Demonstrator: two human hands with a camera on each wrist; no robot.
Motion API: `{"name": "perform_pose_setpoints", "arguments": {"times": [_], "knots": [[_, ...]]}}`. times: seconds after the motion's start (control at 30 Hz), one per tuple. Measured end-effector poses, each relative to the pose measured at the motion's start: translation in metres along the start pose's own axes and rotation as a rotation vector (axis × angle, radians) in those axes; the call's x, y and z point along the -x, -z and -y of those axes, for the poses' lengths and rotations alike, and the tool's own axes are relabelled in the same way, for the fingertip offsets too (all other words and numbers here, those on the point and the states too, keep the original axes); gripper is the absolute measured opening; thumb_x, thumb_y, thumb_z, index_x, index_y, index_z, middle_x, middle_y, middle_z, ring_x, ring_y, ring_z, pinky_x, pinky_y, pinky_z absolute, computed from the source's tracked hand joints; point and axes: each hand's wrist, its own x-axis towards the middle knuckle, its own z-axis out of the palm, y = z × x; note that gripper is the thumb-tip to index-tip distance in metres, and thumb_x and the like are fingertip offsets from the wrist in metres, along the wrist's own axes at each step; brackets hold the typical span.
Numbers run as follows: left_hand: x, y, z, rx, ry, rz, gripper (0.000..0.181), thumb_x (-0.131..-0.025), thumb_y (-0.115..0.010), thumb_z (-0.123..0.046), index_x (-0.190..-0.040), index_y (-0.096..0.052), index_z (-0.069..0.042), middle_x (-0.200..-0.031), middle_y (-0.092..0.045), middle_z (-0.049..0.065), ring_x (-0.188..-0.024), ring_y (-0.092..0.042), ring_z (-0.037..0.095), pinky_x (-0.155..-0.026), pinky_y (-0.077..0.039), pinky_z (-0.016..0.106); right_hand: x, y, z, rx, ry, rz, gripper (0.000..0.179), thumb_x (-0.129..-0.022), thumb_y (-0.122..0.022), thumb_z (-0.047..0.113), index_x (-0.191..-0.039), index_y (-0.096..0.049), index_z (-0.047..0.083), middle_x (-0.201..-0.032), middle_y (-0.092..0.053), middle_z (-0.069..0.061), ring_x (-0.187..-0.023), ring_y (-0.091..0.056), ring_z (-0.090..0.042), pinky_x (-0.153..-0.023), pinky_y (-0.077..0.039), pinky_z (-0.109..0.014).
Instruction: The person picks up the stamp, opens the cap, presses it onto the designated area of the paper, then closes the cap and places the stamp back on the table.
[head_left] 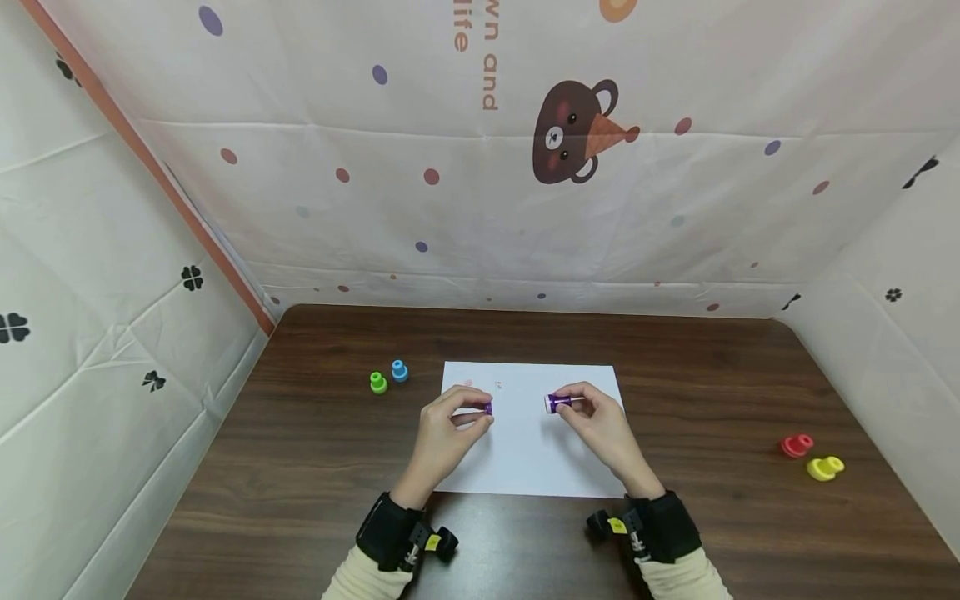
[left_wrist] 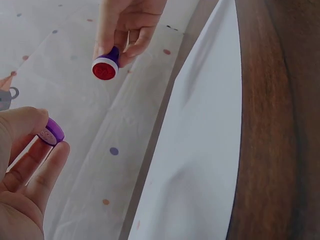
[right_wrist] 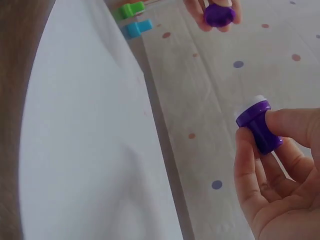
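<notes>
Over the right part of a white sheet of paper (head_left: 517, 458), my right hand (head_left: 603, 425) pinches a purple stamp (head_left: 558, 403) by its handle. The stamp lies sideways in the fingers, its white-rimmed end toward the left; a red stamping face (left_wrist: 104, 71) shows in the left wrist view. My left hand (head_left: 444, 437) holds a small purple cap (left_wrist: 52, 132) between thumb and fingers, apart from the stamp. Faint small prints (head_left: 498, 386) mark the paper's upper left, partly behind the left hand.
Green (head_left: 378, 382) and blue stamps (head_left: 400, 371) stand left of the paper on the brown wooden table (head_left: 300, 467). Red (head_left: 797, 445) and yellow stamps (head_left: 825, 468) are at the far right. A patterned white cloth (head_left: 480, 225) hangs behind the table.
</notes>
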Motion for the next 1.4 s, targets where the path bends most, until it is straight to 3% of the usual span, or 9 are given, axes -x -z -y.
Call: {"name": "perform_pose_setpoints", "arguments": {"times": [0.23, 0.47, 0.7, 0.93, 1.1, 1.27, 1.4], "knots": [[0.005, 0.003, 0.007, -0.028, 0.022, -0.03, 0.022, -0.074, -0.07, 0.009, -0.095, -0.065, 0.005, -0.096, -0.063, 0.014, -0.089, -0.065, 0.025, -0.075, -0.056, 0.036, -0.016, -0.006, -0.002, 0.198, 0.125, -0.033, 0.016, -0.082, -0.068, 0.006, -0.097, -0.064, 0.009, -0.096, -0.067, -0.007, -0.079, -0.062, -0.016, -0.069, -0.054, -0.021], [0.008, 0.004, 0.009, -0.05, 0.035, -0.037, 0.021, -0.074, -0.07, 0.008, -0.094, -0.066, 0.003, -0.097, -0.063, 0.014, -0.089, -0.065, 0.025, -0.075, -0.056, 0.036, -0.034, -0.013, -0.001, 0.326, 0.248, -0.043, 0.016, -0.078, -0.07, 0.003, -0.093, -0.064, 0.005, -0.09, -0.065, -0.009, -0.073, -0.059, -0.016, -0.063, -0.053, -0.025], [0.01, 0.003, 0.01, -0.049, 0.052, -0.035, 0.021, -0.074, -0.07, 0.009, -0.094, -0.065, 0.004, -0.096, -0.062, 0.016, -0.089, -0.065, 0.027, -0.075, -0.056, 0.039, -0.05, -0.024, -0.002, 0.434, 0.265, -0.01, 0.016, -0.078, -0.071, 0.005, -0.093, -0.065, 0.006, -0.087, -0.062, -0.008, -0.073, -0.058, -0.016, -0.064, -0.052, -0.027], [0.012, 0.002, 0.011, -0.053, 0.053, -0.036, 0.022, -0.073, -0.07, 0.009, -0.094, -0.065, 0.004, -0.096, -0.062, 0.015, -0.088, -0.065, 0.025, -0.074, -0.056, 0.034, -0.062, -0.032, 0.003, 0.539, 0.281, 0.02, 0.014, -0.078, -0.07, 0.003, -0.092, -0.064, 0.005, -0.088, -0.061, -0.01, -0.078, -0.063, -0.022, -0.072, -0.056, -0.033], [0.012, 0.003, 0.01, -0.058, 0.063, -0.038, 0.021, -0.074, -0.07, 0.009, -0.094, -0.065, 0.005, -0.096, -0.062, 0.015, -0.088, -0.065, 0.025, -0.075, -0.056, 0.034, -0.068, -0.037, 0.001, 0.601, 0.327, 0.025, 0.013, -0.077, -0.07, 0.0, -0.088, -0.064, 0.003, -0.086, -0.061, -0.01, -0.078, -0.064, -0.023, -0.072, -0.056, -0.034], [0.014, 0.002, 0.009, -0.053, 0.043, -0.045, 0.022, -0.073, -0.07, 0.009, -0.094, -0.065, 0.005, -0.096, -0.062, 0.016, -0.087, -0.066, 0.026, -0.074, -0.056, 0.037, -0.07, -0.04, -0.003, 0.65, 0.384, 0.026, 0.011, -0.076, -0.07, -0.002, -0.086, -0.065, 0.001, -0.085, -0.06, -0.011, -0.077, -0.064, -0.024, -0.069, -0.056, -0.033], [0.014, 0.002, 0.01, -0.048, 0.024, -0.056, 0.022, -0.073, -0.07, 0.01, -0.093, -0.065, 0.005, -0.095, -0.062, 0.016, -0.086, -0.066, 0.026, -0.073, -0.056, 0.037, -0.072, -0.041, -0.003, 0.692, 0.379, 0.029, 0.012, -0.077, -0.07, -0.001, -0.087, -0.066, 0.002, -0.085, -0.06, -0.01, -0.077, -0.063, -0.024, -0.07, -0.056, -0.033]]}}
